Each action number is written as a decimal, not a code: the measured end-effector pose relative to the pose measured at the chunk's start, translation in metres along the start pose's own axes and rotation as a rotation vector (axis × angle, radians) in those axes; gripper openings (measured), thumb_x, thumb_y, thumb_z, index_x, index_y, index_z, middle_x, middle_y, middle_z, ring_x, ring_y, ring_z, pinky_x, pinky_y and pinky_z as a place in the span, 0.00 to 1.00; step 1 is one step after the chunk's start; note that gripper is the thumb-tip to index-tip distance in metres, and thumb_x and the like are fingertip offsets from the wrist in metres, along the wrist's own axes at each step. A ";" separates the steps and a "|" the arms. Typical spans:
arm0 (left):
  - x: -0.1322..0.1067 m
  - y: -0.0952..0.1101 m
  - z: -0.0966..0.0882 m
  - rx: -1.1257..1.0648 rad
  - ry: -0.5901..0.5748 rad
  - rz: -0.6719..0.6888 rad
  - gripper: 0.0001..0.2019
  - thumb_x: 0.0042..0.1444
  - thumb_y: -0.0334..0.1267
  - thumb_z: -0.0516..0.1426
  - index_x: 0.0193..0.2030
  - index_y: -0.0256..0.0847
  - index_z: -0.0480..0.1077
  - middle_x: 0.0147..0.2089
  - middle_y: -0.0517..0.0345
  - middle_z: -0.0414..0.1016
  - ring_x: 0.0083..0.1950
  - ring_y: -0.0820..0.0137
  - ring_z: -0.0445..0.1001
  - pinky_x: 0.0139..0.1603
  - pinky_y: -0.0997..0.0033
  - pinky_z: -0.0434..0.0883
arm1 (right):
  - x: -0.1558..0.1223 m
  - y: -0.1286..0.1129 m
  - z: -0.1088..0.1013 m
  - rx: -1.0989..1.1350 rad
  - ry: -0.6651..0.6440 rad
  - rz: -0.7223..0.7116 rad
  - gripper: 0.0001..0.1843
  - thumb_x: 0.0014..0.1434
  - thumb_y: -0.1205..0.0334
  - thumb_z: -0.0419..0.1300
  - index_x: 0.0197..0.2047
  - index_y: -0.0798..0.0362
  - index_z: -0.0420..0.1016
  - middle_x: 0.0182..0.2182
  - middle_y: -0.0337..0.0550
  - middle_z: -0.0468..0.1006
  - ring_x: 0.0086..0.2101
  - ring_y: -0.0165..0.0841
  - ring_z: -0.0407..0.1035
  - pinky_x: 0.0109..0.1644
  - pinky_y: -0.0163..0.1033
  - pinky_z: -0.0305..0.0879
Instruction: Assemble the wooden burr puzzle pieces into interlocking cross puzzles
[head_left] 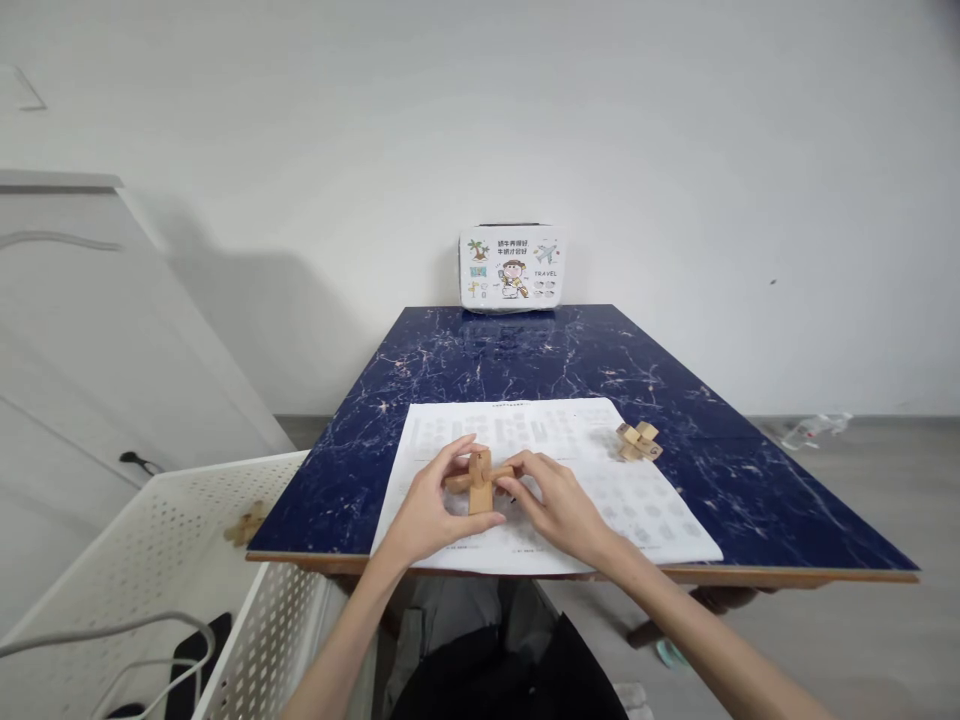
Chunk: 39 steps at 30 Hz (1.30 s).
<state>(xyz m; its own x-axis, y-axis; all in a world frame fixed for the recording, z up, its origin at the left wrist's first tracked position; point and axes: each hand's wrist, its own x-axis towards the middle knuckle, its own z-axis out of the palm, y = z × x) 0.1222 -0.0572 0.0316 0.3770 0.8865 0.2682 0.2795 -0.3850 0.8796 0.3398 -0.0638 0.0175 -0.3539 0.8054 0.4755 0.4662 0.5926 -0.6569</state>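
Over a printed paper sheet (652, 520), both of my hands hold a small cross-shaped wooden block puzzle (481, 497). One block stands lengthwise toward me, and other pieces stick out to its left and right. My left hand (426, 510) is closed around it, thumb at the near end and fingers at the far end. With thumb and index finger, my right hand (559, 505) pinches the piece on the right side. Fingers hide parts of the joints. To the right, another wooden block puzzle (639, 441) sits at the edge of the sheet.
The blue marbled table (517, 360) has a white cartoon-printed case (513, 268) at its back against the wall. Left of the table stands a white perforated basket (255, 630) with cables, a dark flat object and more wooden pieces (246, 523). Clear plastic (817, 430) lies on the floor at right.
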 end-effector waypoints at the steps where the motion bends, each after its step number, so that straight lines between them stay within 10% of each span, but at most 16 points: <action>1: 0.000 0.001 0.000 0.015 0.003 -0.001 0.46 0.46 0.43 0.74 0.70 0.46 0.60 0.66 0.45 0.72 0.64 0.54 0.73 0.66 0.50 0.70 | -0.001 0.000 0.001 -0.018 0.011 0.004 0.05 0.73 0.60 0.54 0.45 0.47 0.71 0.39 0.41 0.82 0.40 0.39 0.76 0.46 0.42 0.68; 39: -0.004 0.007 0.001 0.149 -0.045 -0.013 0.43 0.47 0.45 0.73 0.69 0.46 0.62 0.68 0.45 0.69 0.65 0.52 0.72 0.67 0.47 0.70 | -0.012 0.011 -0.005 -0.038 -0.090 0.018 0.09 0.75 0.57 0.50 0.48 0.47 0.71 0.37 0.42 0.80 0.37 0.39 0.74 0.42 0.41 0.66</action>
<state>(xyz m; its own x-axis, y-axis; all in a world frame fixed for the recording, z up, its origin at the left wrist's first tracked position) 0.1241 -0.0635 0.0362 0.4106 0.8806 0.2364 0.4110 -0.4102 0.8141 0.3536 -0.0672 0.0077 -0.4159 0.8128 0.4080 0.5026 0.5793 -0.6417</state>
